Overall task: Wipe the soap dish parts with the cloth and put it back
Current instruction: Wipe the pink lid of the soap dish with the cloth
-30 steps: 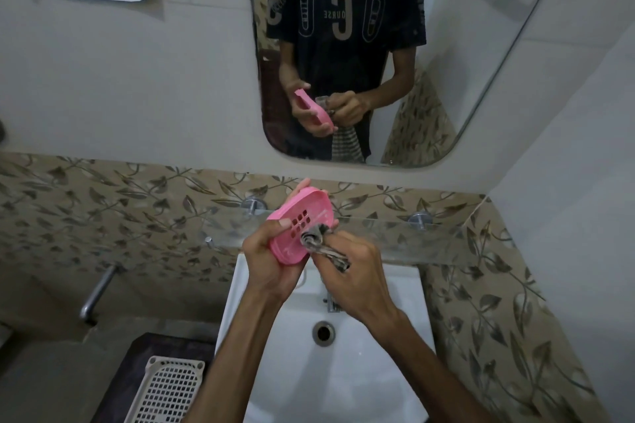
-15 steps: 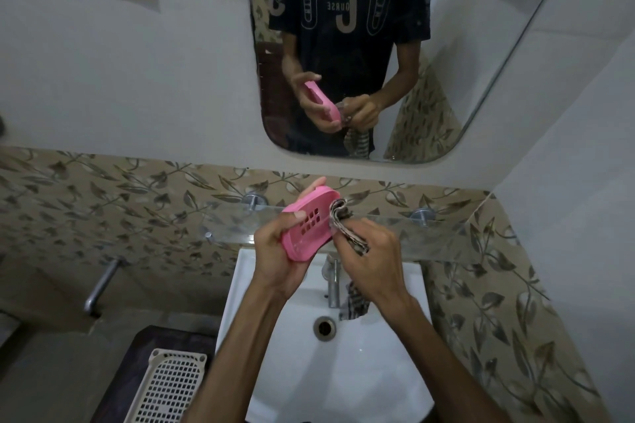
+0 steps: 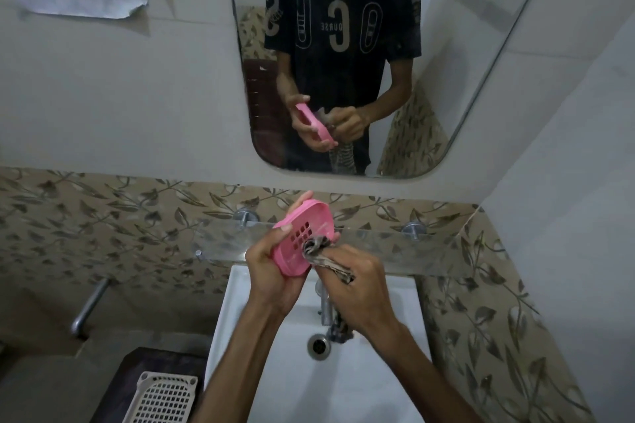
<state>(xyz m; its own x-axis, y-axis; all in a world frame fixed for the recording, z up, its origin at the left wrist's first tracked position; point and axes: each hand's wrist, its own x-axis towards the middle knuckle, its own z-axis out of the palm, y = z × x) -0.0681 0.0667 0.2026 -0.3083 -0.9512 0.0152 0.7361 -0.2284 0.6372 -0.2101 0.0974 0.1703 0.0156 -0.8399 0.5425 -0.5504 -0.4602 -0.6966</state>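
Two bare hands meet above the white washbasin (image 3: 385, 385), in front of the glass shelf (image 3: 429, 251). At the bottom left edge of view a white perforated tray (image 3: 165, 398) is cut off, its full shape unclear. The left hand (image 3: 271, 271) grips the pink soap dish part (image 3: 302, 233), a slotted oval tilted on edge, thumb on its near face and fingertips showing past its top rim. Touching its right side, a bunched patterned cloth (image 3: 318, 251) is pinched tight in the closed right hand (image 3: 357, 285); the fingers curl over the cloth, whose tail hangs down behind the wrist. The tap (image 3: 326, 306) is mostly hidden by that hand. The mirror (image 3: 464, 86) repeats the grip, dimly.
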